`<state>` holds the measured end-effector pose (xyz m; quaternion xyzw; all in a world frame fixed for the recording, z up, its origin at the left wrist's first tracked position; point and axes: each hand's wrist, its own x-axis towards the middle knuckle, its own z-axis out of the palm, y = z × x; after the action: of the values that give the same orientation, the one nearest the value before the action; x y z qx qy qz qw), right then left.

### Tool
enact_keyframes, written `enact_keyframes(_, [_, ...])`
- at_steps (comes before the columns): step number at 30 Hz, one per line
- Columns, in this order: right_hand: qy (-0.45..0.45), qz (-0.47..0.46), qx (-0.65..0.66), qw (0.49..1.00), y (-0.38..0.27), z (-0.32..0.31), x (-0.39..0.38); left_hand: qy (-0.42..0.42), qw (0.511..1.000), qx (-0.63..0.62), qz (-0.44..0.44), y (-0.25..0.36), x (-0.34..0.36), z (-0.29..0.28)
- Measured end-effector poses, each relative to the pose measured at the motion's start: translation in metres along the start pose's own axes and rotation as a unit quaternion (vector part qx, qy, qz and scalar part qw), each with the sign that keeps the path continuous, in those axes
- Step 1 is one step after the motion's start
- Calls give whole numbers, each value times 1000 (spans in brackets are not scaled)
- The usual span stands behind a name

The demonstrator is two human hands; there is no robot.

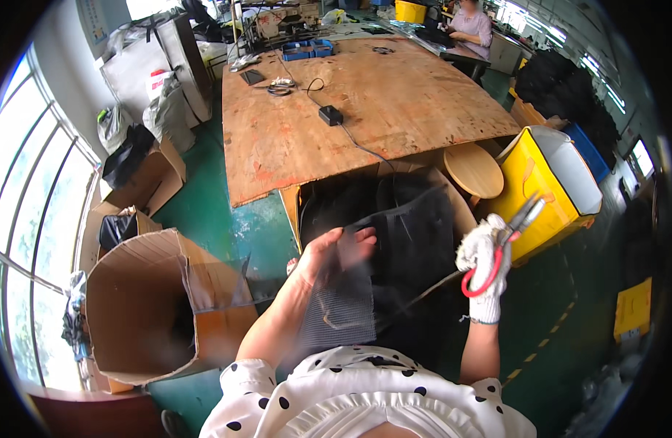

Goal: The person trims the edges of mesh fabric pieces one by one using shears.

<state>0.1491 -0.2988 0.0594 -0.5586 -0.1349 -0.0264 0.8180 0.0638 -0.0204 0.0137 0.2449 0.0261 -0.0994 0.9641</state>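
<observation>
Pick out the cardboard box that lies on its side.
The big box at lower left, beside the left hand: its open mouth faces sideways. The box of black mesh ahead and the small one by the window open upward.

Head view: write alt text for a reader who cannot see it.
A person's bare left hand holds up a piece of sheer black mesh fabric, while the white-gloved right hand grips red-handled scissors. An open cardboard box sits left, a plywood worktable beyond.
</observation>
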Motion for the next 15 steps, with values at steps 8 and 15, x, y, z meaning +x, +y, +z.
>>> enact_keyframes(8, [62, 302, 557, 771, -14, -24, -54, -49, 999, -16, -16, -27, 41, 10])
enact_keyframes(15, [-89, 568, 313, 756, 2, 0, -70, -90, 995, 37, -25, -38, 44, 10])
